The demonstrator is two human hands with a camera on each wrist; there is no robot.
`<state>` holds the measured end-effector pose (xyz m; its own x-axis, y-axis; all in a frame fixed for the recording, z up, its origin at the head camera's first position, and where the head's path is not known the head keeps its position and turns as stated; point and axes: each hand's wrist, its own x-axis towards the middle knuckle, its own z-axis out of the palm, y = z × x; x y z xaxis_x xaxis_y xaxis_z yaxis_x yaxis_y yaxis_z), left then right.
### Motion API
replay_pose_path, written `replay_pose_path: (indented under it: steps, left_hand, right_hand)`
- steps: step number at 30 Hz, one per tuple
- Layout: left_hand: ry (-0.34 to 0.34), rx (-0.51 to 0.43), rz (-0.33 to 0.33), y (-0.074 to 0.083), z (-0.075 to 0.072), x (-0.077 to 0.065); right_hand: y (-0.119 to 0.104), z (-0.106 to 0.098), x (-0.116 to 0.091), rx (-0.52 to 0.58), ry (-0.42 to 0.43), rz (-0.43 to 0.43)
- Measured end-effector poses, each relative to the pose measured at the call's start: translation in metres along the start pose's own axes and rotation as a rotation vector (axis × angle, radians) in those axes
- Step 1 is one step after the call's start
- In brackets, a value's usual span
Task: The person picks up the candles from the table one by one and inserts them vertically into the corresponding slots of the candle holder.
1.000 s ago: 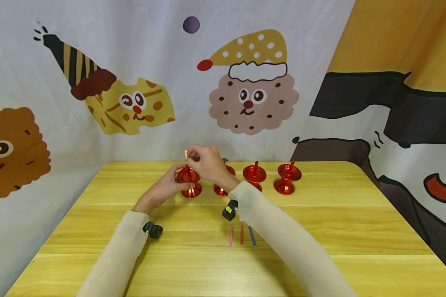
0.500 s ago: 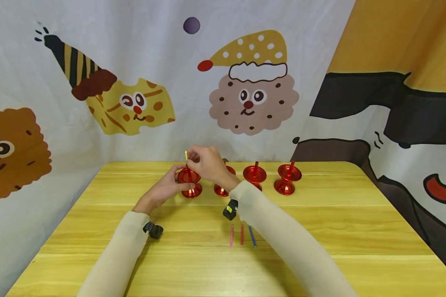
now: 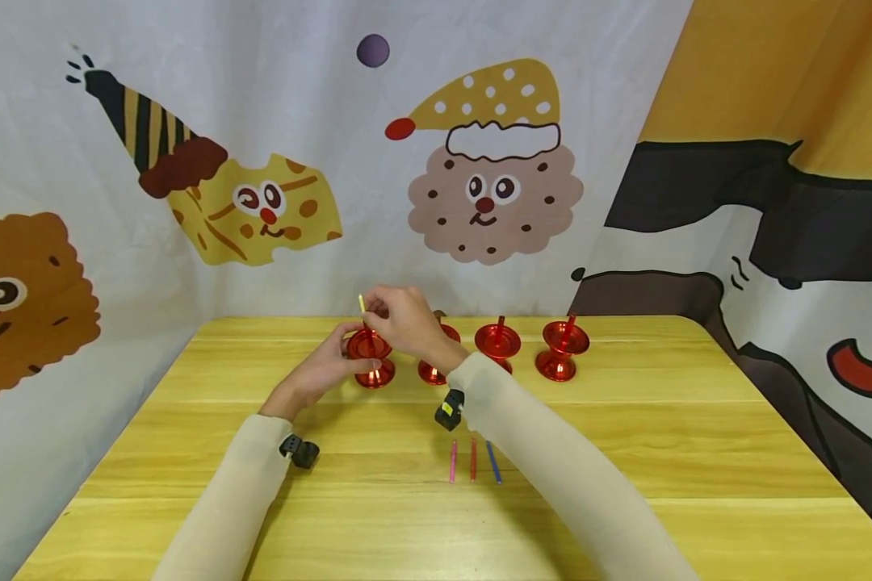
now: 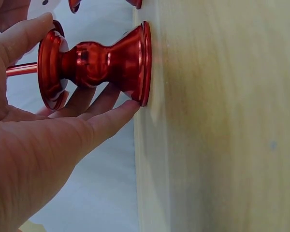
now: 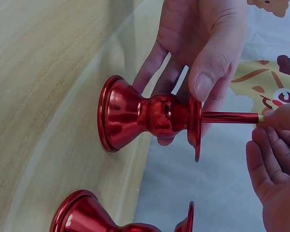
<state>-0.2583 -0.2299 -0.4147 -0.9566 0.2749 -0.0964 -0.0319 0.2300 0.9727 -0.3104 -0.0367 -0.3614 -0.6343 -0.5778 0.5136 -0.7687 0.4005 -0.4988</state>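
A shiny red candle holder (image 3: 375, 374) stands upright at the left end of a row at the back of the table. My left hand (image 3: 321, 369) grips it from the left; the left wrist view shows fingers from the dish rim down to the base (image 4: 145, 63). A thin red tube (image 5: 229, 117) rises from the dish. Above that tube my right hand (image 3: 407, 321) pinches a slim yellow candle (image 3: 362, 303) between thumb and fingers. In the right wrist view the candle's pale lower end sits right at the tube's mouth, the rest hidden by the fingers.
To the right stand three more red holders: one (image 3: 432, 373) partly behind my right hand, another (image 3: 497, 340), and the last (image 3: 563, 339). Slim pink (image 3: 453, 462), red (image 3: 473, 461) and blue (image 3: 493, 463) candles lie on the table (image 3: 363, 516). A cartoon-print cloth (image 3: 298, 73) hangs behind.
The yellow candle's top has tipped slightly left in my right hand. My left hand keeps its grip on the holder, and the other things stay put.
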Motion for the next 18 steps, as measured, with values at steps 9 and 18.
replay_pose_path:
  steps: [9, 18]
  left_hand:
    - [0.004, -0.003, -0.006, -0.0003, 0.0001, 0.0005]
    - [-0.004, 0.002, 0.012, 0.0003, 0.0001, -0.0006]
  right_hand:
    - [-0.0001, -0.0034, 0.0015, -0.028, -0.03, -0.027]
    - [-0.0034, -0.0087, 0.0084, -0.118, -0.086, -0.062]
